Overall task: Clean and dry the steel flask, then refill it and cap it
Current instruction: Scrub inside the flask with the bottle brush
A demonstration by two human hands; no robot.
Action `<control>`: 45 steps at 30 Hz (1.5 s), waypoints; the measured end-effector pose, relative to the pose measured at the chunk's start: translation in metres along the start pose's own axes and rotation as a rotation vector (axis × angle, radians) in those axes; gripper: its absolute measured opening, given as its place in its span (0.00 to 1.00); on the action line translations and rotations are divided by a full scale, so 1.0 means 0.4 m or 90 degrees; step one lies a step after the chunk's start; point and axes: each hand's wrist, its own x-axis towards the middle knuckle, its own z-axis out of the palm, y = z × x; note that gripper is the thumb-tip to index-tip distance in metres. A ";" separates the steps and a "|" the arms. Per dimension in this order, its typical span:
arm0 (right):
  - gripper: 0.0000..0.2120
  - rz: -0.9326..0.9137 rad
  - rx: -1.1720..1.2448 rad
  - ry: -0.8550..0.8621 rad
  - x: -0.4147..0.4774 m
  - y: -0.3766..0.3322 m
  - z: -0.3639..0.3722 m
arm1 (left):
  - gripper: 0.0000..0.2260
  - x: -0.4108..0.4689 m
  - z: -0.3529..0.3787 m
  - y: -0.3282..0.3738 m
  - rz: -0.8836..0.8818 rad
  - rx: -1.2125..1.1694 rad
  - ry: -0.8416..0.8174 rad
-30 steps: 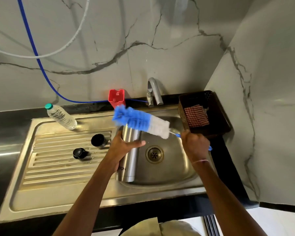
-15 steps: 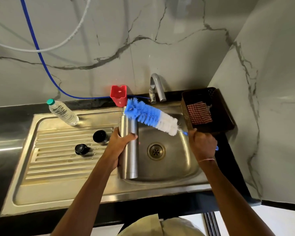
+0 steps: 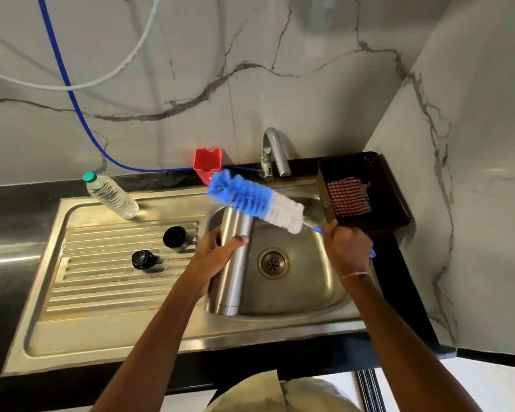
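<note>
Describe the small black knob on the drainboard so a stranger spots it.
Left of the sink basin lies the ribbed drainboard. Two black pieces sit there; the knob is the nearer, left one, solid-topped; the cap beside it is hollow.

At centre frame I read the steel flask (image 3: 235, 263) as brushed metal with a soft satin sheen. The brush (image 3: 256, 200) above it has fluffy bristles, blue at the tip and white nearer its blue plastic handle. The sink (image 3: 101, 331) is stainless steel, dull and yellow-stained on the ribbed drainboard at left, shinier in the bowl. The tap (image 3: 275, 150) is polished metal. The water bottle (image 3: 112, 197) is clear ribbed plastic. At right, the dark perforated plastic basket (image 3: 396, 215) holds a woven checked cloth (image 3: 348, 197). The wall (image 3: 280, 84) looks like glossy veined marble, the counter (image 3: 12, 203) glossy black.
</note>
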 end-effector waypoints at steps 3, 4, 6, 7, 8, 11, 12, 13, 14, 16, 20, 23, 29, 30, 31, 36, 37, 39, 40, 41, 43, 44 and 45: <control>0.25 -0.064 0.037 0.036 0.040 -0.105 -0.002 | 0.16 0.011 0.037 0.006 -0.006 0.060 -0.039; 0.25 -0.076 0.046 0.036 0.053 -0.128 -0.005 | 0.24 0.011 0.043 0.011 -0.002 0.069 -0.045; 0.25 -0.078 0.042 0.033 0.056 -0.118 -0.002 | 0.40 0.013 0.037 0.016 -0.005 0.048 -0.029; 0.26 -0.069 0.029 0.041 0.049 -0.092 -0.002 | 0.42 0.015 0.024 0.013 -0.008 0.019 -0.015; 0.28 -0.062 0.017 0.051 0.037 -0.059 -0.005 | 0.40 0.013 0.011 0.012 -0.001 -0.021 -0.011; 0.32 -0.040 0.011 0.071 0.008 -0.005 -0.011 | 0.30 0.004 -0.012 0.016 0.009 -0.124 -0.018; 0.30 -0.040 0.017 0.065 0.007 -0.012 -0.011 | 0.27 0.007 -0.010 0.013 0.007 -0.119 -0.027; 0.27 -0.048 0.033 0.055 0.012 -0.034 -0.009 | 0.25 0.009 -0.001 0.012 0.004 -0.110 -0.033; 0.26 -0.061 0.048 0.049 0.024 -0.068 -0.010 | 0.23 0.011 0.011 0.011 0.001 -0.093 -0.035; 0.26 -0.092 0.071 0.032 0.051 -0.134 -0.013 | 0.20 0.020 0.030 0.008 -0.005 -0.026 -0.029; 0.27 -0.121 0.039 0.030 0.041 -0.112 -0.012 | 0.22 0.021 0.022 0.010 -0.015 -0.019 -0.014; 0.32 -0.120 0.009 0.038 -0.006 -0.015 -0.012 | 0.36 0.018 -0.012 0.015 0.004 -0.058 -0.013; 0.28 -0.098 0.058 -0.024 0.034 -0.112 0.021 | 0.28 0.024 0.018 0.012 0.023 0.006 -0.034; 0.28 -0.077 0.091 -0.024 0.044 -0.137 0.027 | 0.24 0.025 0.027 0.015 0.034 0.025 -0.024; 0.28 -0.062 0.116 -0.033 0.047 -0.148 0.032 | 0.21 0.026 0.029 0.015 0.044 0.033 -0.008; 0.25 -0.077 -0.039 -0.016 -0.001 -0.030 0.002 | 0.21 0.023 -0.002 0.005 0.034 -0.045 0.085; 0.24 -0.051 -0.023 -0.015 -0.006 -0.024 -0.009 | 0.24 0.024 -0.006 0.001 0.028 -0.046 0.082; 0.23 -0.040 0.012 -0.033 -0.003 -0.042 -0.011 | 0.33 0.028 -0.003 -0.002 0.023 -0.002 0.058; 0.23 -0.054 0.041 -0.036 0.008 -0.070 -0.009 | 0.40 0.030 0.003 -0.001 0.021 0.031 0.046; 0.24 -0.072 0.072 -0.017 0.027 -0.105 -0.009 | 0.45 0.029 0.011 0.005 0.020 0.059 0.034; 0.26 -0.088 0.117 0.018 0.064 -0.164 -0.016 | 0.43 0.025 0.024 0.011 0.036 0.079 0.003; 0.26 -0.089 0.121 0.007 0.073 -0.174 -0.016 | 0.38 0.022 0.024 0.013 0.050 0.065 -0.006; 0.26 -0.095 0.111 -0.006 0.072 -0.162 -0.008 | 0.33 0.019 0.021 0.013 0.061 0.040 -0.007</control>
